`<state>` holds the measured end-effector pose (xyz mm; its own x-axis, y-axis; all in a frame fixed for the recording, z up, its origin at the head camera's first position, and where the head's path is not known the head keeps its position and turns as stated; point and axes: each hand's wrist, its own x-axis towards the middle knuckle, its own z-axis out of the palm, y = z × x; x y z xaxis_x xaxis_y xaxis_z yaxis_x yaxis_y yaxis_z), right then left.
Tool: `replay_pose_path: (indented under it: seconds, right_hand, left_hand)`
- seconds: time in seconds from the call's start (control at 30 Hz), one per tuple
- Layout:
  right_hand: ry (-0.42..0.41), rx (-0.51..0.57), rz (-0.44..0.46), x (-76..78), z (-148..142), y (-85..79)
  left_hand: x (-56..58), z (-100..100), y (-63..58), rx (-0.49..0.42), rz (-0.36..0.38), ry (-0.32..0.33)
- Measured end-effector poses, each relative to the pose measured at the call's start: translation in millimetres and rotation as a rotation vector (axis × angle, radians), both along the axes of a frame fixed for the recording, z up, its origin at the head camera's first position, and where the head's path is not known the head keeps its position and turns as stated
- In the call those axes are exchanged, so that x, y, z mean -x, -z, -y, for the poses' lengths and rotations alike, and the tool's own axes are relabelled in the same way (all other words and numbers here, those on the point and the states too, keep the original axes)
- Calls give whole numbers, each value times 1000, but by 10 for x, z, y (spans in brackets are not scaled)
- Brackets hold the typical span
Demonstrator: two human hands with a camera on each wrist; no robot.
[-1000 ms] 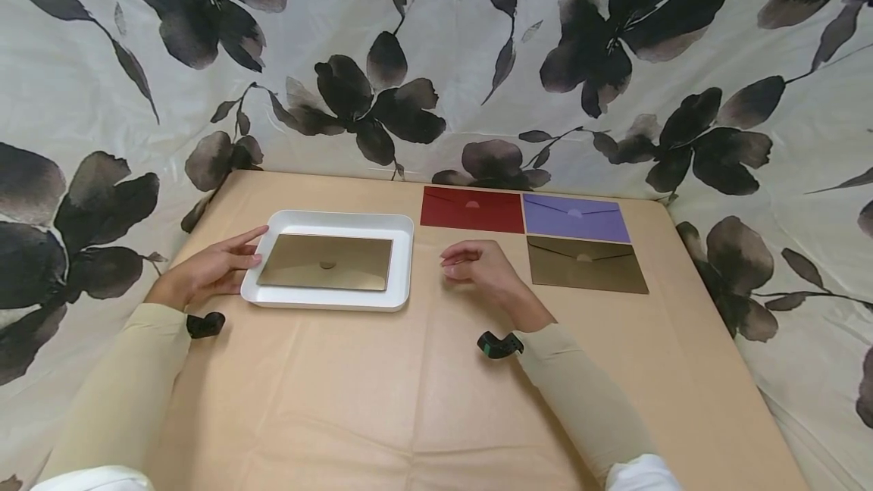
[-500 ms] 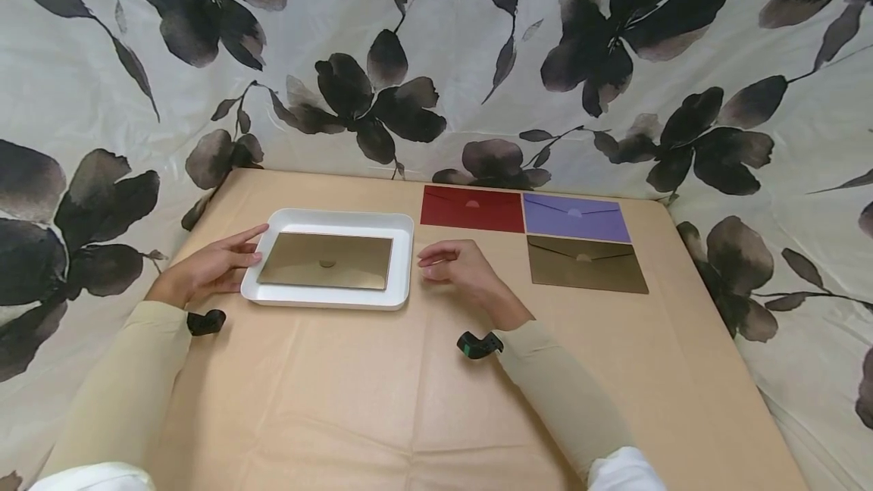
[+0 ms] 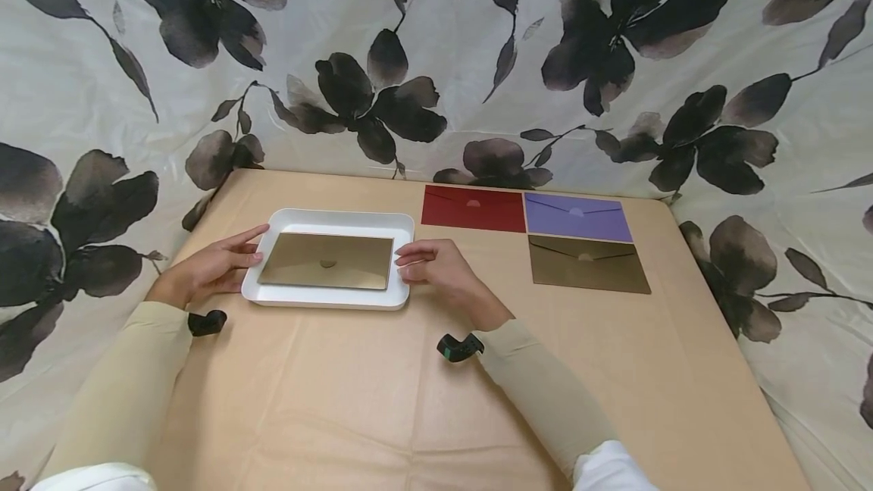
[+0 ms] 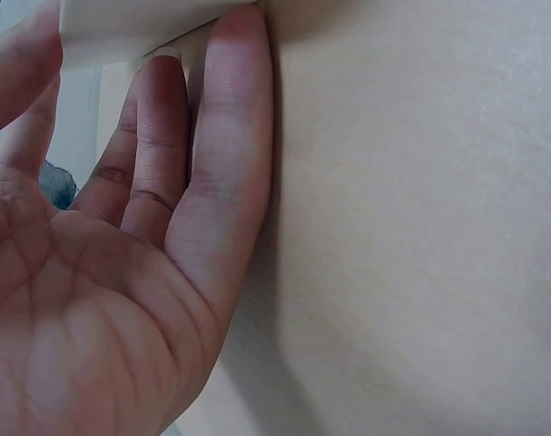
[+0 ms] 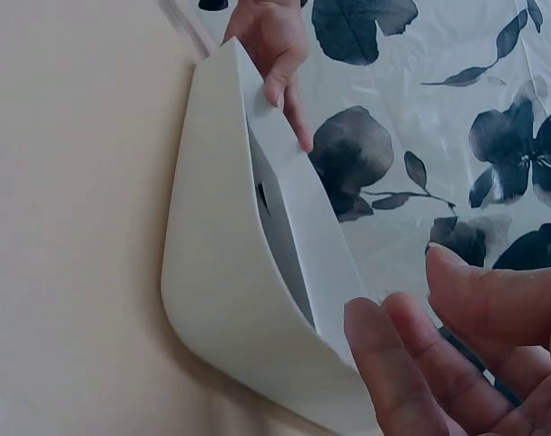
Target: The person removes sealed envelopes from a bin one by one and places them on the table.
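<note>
A white rectangular tray (image 3: pixel 327 299) stands on the table at centre left, with a gold envelope (image 3: pixel 327 252) lying inside it. At the tray's left end is my left hand (image 3: pixel 214 267), its thumb on the rim and the other fingers along and under the outer wall. The left wrist view shows those fingers (image 4: pixel 239 100) stretched up to the tray's edge. My right hand (image 3: pixel 433 267) is at the right end, fingertips at the rim. In the right wrist view its thumb (image 5: pixel 493 295) is spread away from the other fingers, with nothing between them.
Red (image 3: pixel 474 211) and purple (image 3: pixel 578 217) envelopes lie side by side at the table's back edge. A darker gold envelope (image 3: pixel 589 267) lies just in front of the purple one. White floral cloth (image 3: pixel 477 59) hangs behind the table (image 3: pixel 382 392).
My right hand has moved left across the table, from short of the tray to its right rim. The left hand, the tray and the envelopes stay in place.
</note>
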<state>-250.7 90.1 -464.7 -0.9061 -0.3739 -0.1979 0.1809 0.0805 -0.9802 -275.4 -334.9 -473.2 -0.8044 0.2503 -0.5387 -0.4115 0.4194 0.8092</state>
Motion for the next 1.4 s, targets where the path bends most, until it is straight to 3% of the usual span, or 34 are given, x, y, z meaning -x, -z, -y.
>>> replay_pose_path:
  seconds: [0.77, 1.07, 1.4]
  right_hand:
    - [31, 22, 77, -15, 424, -124]
    - [125, 82, 133, -62, 562, -99]
    - [198, 242, 219, -64, 685, -147]
  left_hand:
    - [-8, 13, 15, -80, 2, -10]
    - [-21, 10, 27, -49, 4, -14]
    - [-24, -9, 2, -39, -6, -15]
